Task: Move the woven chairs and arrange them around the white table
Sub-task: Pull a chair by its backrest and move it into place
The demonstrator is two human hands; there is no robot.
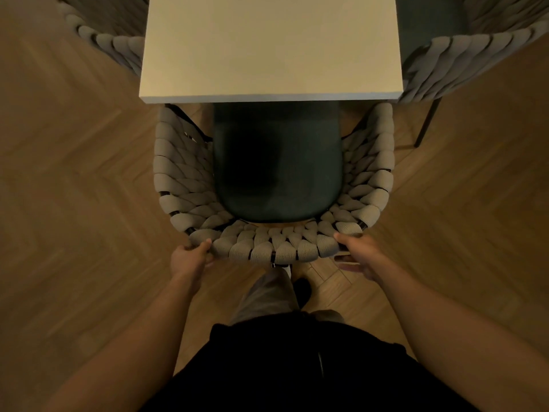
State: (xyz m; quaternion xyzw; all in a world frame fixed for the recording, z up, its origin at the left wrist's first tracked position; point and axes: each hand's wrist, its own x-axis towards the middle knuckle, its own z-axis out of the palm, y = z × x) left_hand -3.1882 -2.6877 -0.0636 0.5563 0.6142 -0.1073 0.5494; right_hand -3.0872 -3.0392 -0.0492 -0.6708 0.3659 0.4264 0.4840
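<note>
Left hand (191, 257) grips the curved back rim of the grey woven armchair with dark green seat cushion (274, 185); right hand (358, 255) seems loosely cupped there. Pushed further, its arms could strike the white rectangular table (271, 49).

Three woven chairs: one at the table's near end (273, 173), one at its left side (113, 40), one at its right side (463, 63). One white table (271, 46). Two hands: left (190, 258), right (358, 255).
</note>
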